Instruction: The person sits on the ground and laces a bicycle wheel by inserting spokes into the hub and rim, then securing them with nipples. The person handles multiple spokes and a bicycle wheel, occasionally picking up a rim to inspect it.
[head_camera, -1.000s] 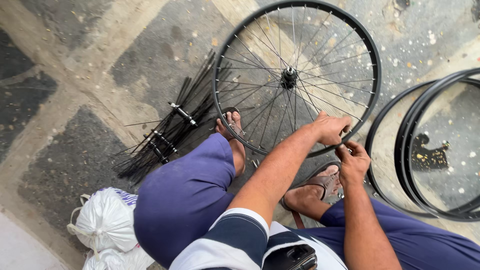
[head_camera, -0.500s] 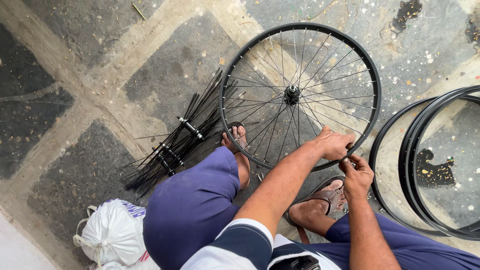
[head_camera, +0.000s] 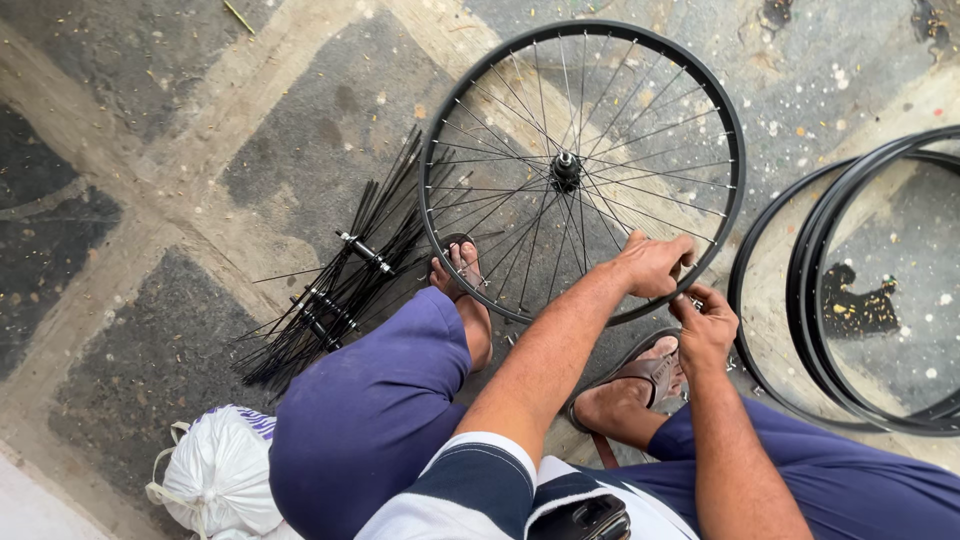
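Fingers: left hand (head_camera: 655, 262) curls its fingers over the lower right of the wheel rim (head_camera: 455, 110), clamping it; right hand (head_camera: 706, 322) has its fingertips pressed together just below, pinching something small at the rim, too small to tell what.
Doing it well: judging from the grip, the wheel needs holding steady against the knee side while the pinching hand works at one spoke end; small turns and a firm hold on the rim would keep it from rolling.
Wheel position: upper centre of the frame, standing tilted on the paved floor (head_camera: 150, 150), its lower edge between the person's two sandalled feet.
Wheel look: thin black rim, dark hub (head_camera: 565, 170) at the middle, many fine spokes crossing outward; no tyre on it.
Nearby: bundle of loose black spokes (head_camera: 340, 290) at centre left, apart from the wheel; bare black rims (head_camera: 800, 300) at right; white bag (head_camera: 215, 475) at lower left.
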